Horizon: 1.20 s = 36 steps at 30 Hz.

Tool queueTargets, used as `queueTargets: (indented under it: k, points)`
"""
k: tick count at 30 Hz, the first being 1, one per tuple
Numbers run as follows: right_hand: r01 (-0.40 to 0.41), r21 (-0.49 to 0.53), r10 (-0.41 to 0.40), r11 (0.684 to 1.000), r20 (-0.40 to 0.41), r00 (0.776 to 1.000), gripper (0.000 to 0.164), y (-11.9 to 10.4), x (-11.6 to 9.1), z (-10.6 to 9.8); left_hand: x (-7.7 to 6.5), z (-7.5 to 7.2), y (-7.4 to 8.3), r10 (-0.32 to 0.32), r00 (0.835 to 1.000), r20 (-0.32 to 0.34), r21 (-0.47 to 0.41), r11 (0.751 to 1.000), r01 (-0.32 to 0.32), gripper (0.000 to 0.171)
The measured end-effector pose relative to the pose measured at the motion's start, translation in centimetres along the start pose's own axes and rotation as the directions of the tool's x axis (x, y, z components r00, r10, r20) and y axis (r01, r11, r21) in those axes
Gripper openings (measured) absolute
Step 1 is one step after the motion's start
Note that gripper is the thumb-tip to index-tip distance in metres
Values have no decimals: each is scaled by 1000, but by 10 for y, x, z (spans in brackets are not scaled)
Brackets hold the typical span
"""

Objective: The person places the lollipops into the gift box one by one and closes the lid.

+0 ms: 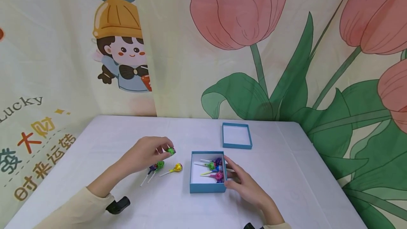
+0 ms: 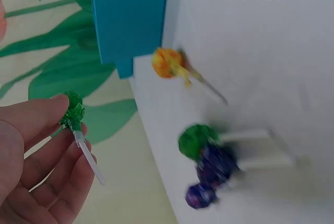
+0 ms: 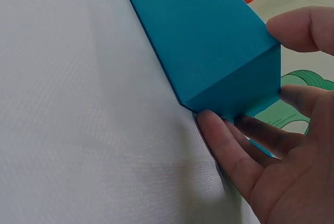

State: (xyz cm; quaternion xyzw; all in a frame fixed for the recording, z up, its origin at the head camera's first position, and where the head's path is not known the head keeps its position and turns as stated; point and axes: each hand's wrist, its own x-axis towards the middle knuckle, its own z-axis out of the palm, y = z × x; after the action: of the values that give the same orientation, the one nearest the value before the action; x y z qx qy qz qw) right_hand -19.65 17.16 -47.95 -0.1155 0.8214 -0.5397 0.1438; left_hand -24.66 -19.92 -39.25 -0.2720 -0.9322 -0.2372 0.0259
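Note:
My left hand (image 1: 144, 154) pinches a green-wrapped lollipop (image 2: 74, 109) between thumb and fingers, above the table and left of a blue box (image 1: 207, 188). The lollipop's white stick points down in the left wrist view. My right hand (image 1: 246, 185) grips the box at its right side, thumb at one corner and fingers along the wall. Inside the open box lie several lollipops (image 1: 218, 176), heads toward the right wall. Below my left hand, a yellow lollipop (image 1: 178, 167) lies apart from a green lollipop (image 2: 196, 141) and dark purple ones (image 2: 215, 165).
A shallow blue lid (image 1: 236, 146) with a white inside lies behind the box to the right. The white-covered table (image 1: 279, 158) meets a printed curtain (image 1: 178, 80) at the back. A black wrist strap piece (image 1: 118, 205) juts from the left sleeve.

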Motion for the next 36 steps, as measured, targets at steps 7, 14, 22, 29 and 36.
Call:
queueTargets:
  k: [7, 14, 22, 29, 36]
  points:
    - [7, -13, -7, 1000, -4, 1000, 78, 1, 0, 0, 22, 15, 27, 54, 998, 19, -41, 998, -53, 19]
    - [17, -29, -17, 999, -3, 1000, 78, -1, 0, 0, 40, 28, 56, 91, 994, 61, -119, 989, -84, 19]
    - [17, -16, -17, 1000, 1, 1000, 78, -1, 0, 0, 56, 44, 77, 145, 987, 75, -131, 982, -134, 18]
    - [16, -15, -16, 1000, 5, 1000, 79, 0, -1, 0, 61, 63, 83, 202, 973, 111, -137, 973, -186, 18]
    - [18, -7, -18, 1000, 13, 1000, 78, 0, 0, 0, 65, 84, 79, 183, 971, 156, -111, 980, -167, 15]
